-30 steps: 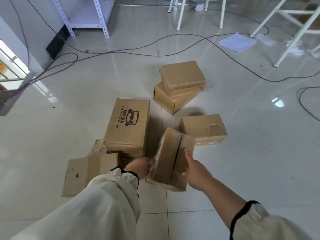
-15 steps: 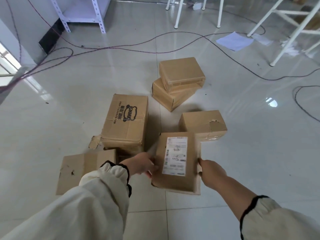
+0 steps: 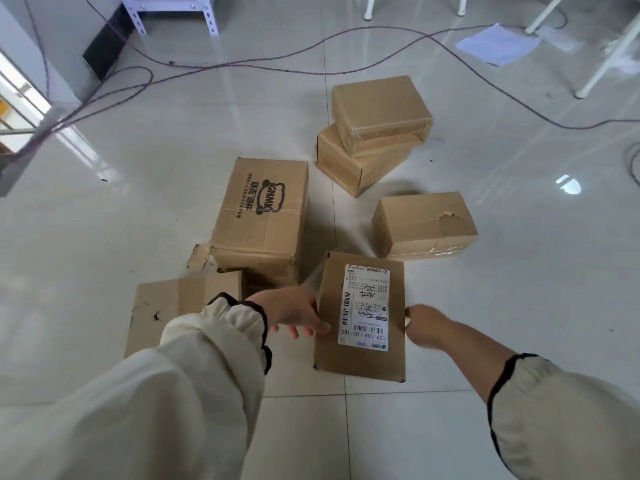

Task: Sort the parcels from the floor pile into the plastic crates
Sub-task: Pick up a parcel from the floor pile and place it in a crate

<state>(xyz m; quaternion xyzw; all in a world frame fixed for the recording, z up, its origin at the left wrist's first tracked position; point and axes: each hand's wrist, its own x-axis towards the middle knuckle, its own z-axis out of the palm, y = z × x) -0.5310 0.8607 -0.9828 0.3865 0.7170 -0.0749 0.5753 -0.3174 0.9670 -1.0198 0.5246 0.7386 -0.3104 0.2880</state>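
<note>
Glossy pale tile floor (image 3: 519, 306), cables everywhere, daylight pouring in from the left.

Far left, a grey wall (image 3: 62, 32) meets a bright window (image 3: 20, 98) low at the edge, throwing a long white streak across the tiles. A white metal shelving unit (image 3: 173, 8) stands at the far side beside a dark panel (image 3: 104, 53) at the wall's foot. Dark cables (image 3: 311, 69) snake across the far floor. Far right, white furniture legs (image 3: 609, 60) and a loose sheet of paper (image 3: 498, 45) beside them.
</note>
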